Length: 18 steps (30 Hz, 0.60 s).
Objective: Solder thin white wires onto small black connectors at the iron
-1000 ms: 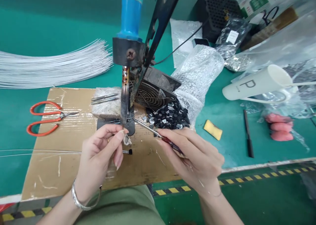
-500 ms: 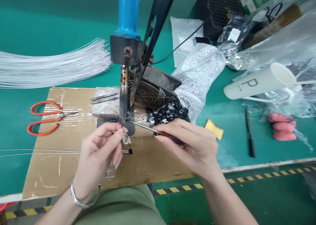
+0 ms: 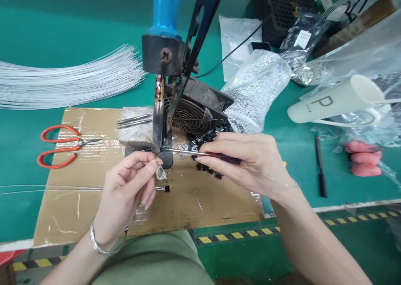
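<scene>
A mounted soldering iron (image 3: 158,122) with a blue handle points straight down in the middle. Right beneath its tip, my left hand (image 3: 131,185) pinches a small pale, crumpled piece (image 3: 161,173), whose exact kind I cannot make out. In my right hand (image 3: 247,164) is a thin metal-shafted tool with a dark red handle (image 3: 227,157); its shaft reaches left to the iron's tip. Under my left hand lie thin white wires with a small black connector (image 3: 166,188) at their end. Small black and silver parts (image 3: 209,168) are heaped beside my right hand, which partly covers them.
Red-handled scissors (image 3: 59,146) lie on the cardboard (image 3: 200,210) at left, below a bundle of white wires (image 3: 69,82). Behind the iron stands a fan (image 3: 194,114). A white mug (image 3: 335,101) and a black stick tool (image 3: 319,168) lie at right.
My right hand has risen slightly, and the tool in it now lies closer to level. The left hand keeps its pinch under the iron. The whole view has shifted a little.
</scene>
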{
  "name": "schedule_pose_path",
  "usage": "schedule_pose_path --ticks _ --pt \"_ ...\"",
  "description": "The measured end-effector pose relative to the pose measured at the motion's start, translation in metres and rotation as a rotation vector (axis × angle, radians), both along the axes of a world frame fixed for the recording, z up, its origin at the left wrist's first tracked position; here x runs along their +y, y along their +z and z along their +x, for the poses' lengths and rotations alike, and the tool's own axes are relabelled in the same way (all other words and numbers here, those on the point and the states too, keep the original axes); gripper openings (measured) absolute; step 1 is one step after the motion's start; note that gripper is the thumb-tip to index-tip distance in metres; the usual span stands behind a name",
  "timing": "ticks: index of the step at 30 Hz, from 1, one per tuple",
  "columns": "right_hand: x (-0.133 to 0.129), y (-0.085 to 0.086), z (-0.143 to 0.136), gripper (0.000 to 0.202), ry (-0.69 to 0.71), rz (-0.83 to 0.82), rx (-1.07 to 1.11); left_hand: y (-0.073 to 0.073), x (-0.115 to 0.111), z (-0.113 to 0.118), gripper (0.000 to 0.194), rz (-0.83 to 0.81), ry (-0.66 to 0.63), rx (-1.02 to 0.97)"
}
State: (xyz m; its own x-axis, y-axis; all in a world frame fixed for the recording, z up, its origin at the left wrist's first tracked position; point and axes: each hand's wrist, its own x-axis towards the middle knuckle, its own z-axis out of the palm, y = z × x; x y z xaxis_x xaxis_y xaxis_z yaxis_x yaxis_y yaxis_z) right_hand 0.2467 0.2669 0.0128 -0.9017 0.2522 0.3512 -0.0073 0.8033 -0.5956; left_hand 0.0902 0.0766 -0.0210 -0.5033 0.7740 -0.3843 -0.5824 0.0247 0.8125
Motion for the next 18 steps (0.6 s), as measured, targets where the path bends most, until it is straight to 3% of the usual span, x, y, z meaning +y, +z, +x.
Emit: schedule_pose_path --ticks 6,12,18 --pt "0.0077 0.0082 -0.0043 0.026 0.062 -0.050 -0.159 -0.0002 -0.0015 -0.0013 0.012 -0.006 0.000 -0.010" --pt "0.0039 0.0040 -0.0041 0.017 -0.063 -0.067 -0.114 0.0006 0.0000 -0.0017 0.011 -0.009 -0.018 -0.027" --pt "0.0051 0.0001 -0.0002 0.019 0.016 0.086 -0.094 0.0017 -0.0006 -0.0019 0.010 -0.007 -0.020 -0.045"
